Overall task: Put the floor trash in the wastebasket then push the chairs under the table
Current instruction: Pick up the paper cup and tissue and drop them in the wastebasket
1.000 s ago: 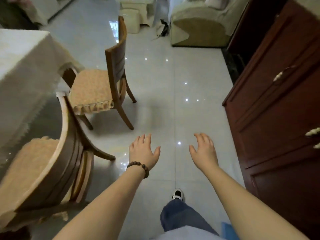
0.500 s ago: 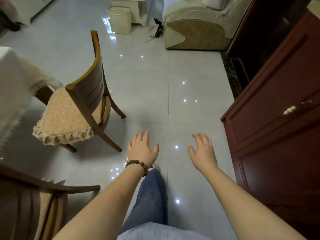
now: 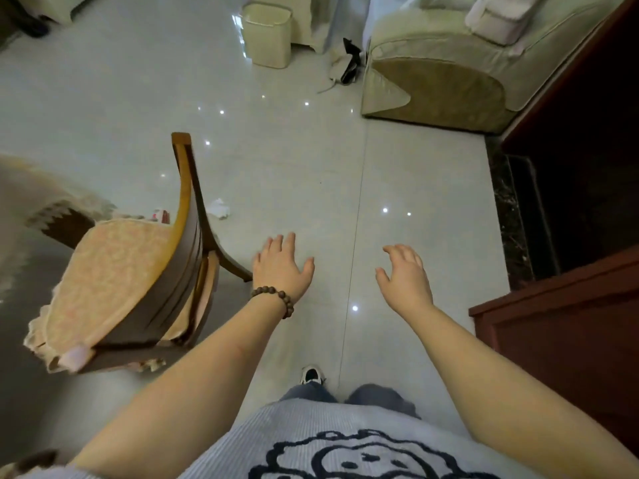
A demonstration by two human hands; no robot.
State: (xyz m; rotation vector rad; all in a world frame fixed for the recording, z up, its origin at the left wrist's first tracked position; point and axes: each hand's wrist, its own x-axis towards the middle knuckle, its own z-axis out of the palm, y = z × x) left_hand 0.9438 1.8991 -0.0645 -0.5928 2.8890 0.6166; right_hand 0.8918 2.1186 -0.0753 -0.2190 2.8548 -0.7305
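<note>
A crumpled white paper (image 3: 218, 209) lies on the grey tiled floor just right of a wooden chair's back. A small red and white scrap (image 3: 161, 215) shows behind that chair (image 3: 138, 271), which has a peach cushion and stands pulled out from the table (image 3: 31, 188) with its lace-edged cloth at the left. A cream wastebasket (image 3: 267, 34) stands far ahead. My left hand (image 3: 280, 267), with a bead bracelet, hovers open right of the chair. My right hand (image 3: 403, 276) hovers open beside it, empty.
A beige sofa (image 3: 449, 63) fills the far right, with a dark item and cord (image 3: 347, 65) on the floor beside it. A dark red wooden cabinet (image 3: 567, 340) lines the right side. My shoe (image 3: 311, 374) is on the floor below.
The view has moved forward past the nearer chair, which left the frame. The far chair is now close at my left, and the floor trash has come into sight. Both hands stay open.
</note>
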